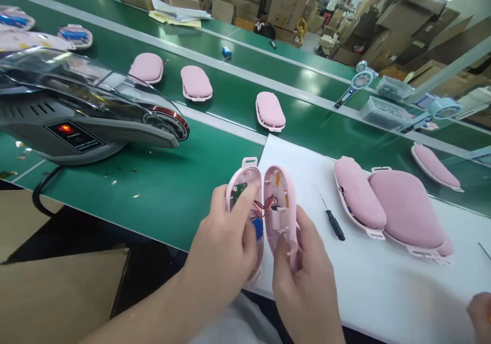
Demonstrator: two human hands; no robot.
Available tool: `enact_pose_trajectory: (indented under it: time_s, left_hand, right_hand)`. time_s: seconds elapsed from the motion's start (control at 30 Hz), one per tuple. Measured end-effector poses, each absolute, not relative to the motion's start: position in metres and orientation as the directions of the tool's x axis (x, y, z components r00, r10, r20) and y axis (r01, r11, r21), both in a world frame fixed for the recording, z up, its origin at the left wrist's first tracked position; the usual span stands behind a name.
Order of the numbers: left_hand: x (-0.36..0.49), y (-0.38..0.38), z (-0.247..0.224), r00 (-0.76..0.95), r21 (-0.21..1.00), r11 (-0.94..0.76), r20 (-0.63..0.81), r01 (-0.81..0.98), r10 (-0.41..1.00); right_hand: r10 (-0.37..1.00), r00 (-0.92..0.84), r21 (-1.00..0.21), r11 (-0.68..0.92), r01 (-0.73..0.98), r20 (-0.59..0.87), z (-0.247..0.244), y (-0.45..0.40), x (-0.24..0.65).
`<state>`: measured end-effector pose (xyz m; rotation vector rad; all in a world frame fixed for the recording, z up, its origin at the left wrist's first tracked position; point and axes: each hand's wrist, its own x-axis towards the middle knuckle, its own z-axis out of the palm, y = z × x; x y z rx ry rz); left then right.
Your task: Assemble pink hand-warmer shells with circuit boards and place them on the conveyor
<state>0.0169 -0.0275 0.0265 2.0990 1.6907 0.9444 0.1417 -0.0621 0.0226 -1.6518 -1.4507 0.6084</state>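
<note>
My left hand (226, 242) grips the left half (251, 175) of an opened pink case, fingers over its inside, where a green circuit board (239, 190) and a blue part (258, 227) show. In my right hand (307, 277) is the right half (287, 196), held by its lower part, with its hollow side turned left. Red and black wires (263, 207) link the two halves, which stand side by side, nearly touching at the top. To the right, a black-handled screwdriver (335, 225) lies on a white sheet (368, 277) near closed pink cases (408, 208).
A grey machine (84, 114) with a clear cover and red light stands left. More pink cases (196, 83) lie along the green table (161, 190). Clear bins (383, 113) and small fans (361, 79) are at back right. Another person's hand (481, 313) shows at the right edge.
</note>
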Motion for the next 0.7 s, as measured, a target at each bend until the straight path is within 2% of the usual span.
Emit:
enact_pose_trajectory:
  time_s: [0.13,0.23,0.4,0.53,0.7]
  left_hand:
    - [0.018,-0.03,0.031,0.102,0.546,-0.261,0.305,0.796,0.947]
    - [0.018,-0.025,0.035,0.123,0.593,-0.28,0.292,0.755,0.948]
    - [0.017,-0.013,0.04,0.005,0.69,-0.184,0.253,0.7,0.967]
    - [0.019,-0.008,0.042,-0.016,0.68,-0.114,0.182,0.725,0.983]
    - [0.018,-0.009,0.047,0.045,0.617,-0.09,0.089,0.782,0.995]
  right_hand:
    - [0.973,0.23,-0.943,-0.071,0.326,0.006,0.022,-0.062,0.14]
    - [0.975,0.206,-0.971,-0.12,0.205,-0.077,0.023,-0.059,0.142]
    - [0.991,0.128,-0.969,-0.062,0.24,-0.031,0.025,-0.058,0.143]
    - [0.991,0.122,-0.963,-0.08,0.257,-0.05,0.023,-0.061,0.141]
    - [0.974,0.153,-0.964,-0.192,0.182,-0.165,0.027,-0.063,0.136]
